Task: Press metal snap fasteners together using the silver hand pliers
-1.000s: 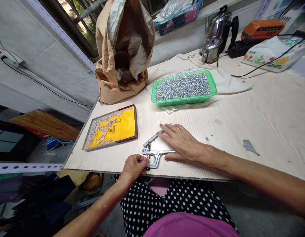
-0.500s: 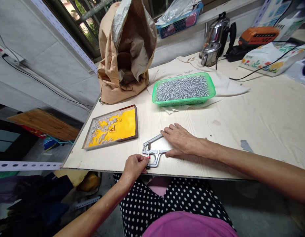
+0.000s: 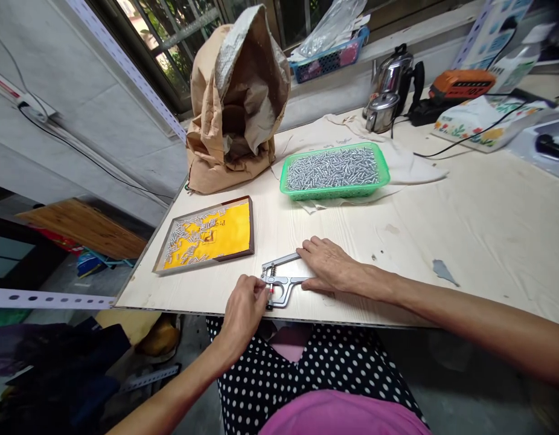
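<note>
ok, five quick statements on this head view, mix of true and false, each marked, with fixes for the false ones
1. The right hand holds the silver tool by its handles. True.
2. The left hand is inside the green basket. False: the left hand is at the end of the silver tool away from the right hand.
3. The green basket holds many small metal pieces. True.
4. The shallow tray is right of the green basket. False: it is to the left.
5. The paper bag stands with its mouth open. True.
</note>
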Demonstrator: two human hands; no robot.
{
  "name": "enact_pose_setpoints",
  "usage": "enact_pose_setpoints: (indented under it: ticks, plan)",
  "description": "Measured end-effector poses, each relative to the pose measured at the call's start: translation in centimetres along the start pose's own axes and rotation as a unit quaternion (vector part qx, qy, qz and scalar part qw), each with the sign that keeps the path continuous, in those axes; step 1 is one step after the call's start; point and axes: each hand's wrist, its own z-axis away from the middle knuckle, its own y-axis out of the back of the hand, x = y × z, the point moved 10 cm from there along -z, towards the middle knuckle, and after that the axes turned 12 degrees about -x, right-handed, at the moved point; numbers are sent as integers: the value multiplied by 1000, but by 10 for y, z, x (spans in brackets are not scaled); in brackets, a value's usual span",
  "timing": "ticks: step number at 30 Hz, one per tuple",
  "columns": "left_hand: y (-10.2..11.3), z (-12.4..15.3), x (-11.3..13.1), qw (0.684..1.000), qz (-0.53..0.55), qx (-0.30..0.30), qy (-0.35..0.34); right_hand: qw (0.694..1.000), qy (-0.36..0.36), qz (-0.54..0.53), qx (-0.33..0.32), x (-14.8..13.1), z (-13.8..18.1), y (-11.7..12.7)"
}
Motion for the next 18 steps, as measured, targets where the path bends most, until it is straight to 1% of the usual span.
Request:
enact_pose_setpoints:
  ticks: [1, 2, 3, 5, 6, 9, 12, 15, 18]
  plan:
    - [7, 3, 15, 998, -37, 31, -48, 1000, -1, -4, -2, -1, 0, 0]
    - [9, 6, 30, 993, -65, 48, -90, 1000, 0, -7, -2, -2, 0, 0]
    - [7, 6, 43, 987, -89, 49, -128, 1000, 3, -10, -2, -3, 0, 0]
    - [-5, 1, 64, 972, -134, 26, -189, 1000, 15, -11, 1, -8, 1, -1]
    - [-12, -5, 72, 966, -153, 6, -208, 1000, 19, -10, 4, -11, 1, -2]
    - [-31, -25, 81, 953, -193, -69, -221, 1000, 25, -7, 1, -14, 1, -5]
    - [-36, -39, 83, 943, -218, -122, -218, 1000, 6, -9, -28, -11, 1, -7]
    - [-34, -42, 85, 937, -231, -130, -227, 998, -27, 7, -64, -8, 3, -5]
    - [-34, -40, 84, 941, -227, -118, -222, 997, -30, 21, -75, -14, 4, -2]
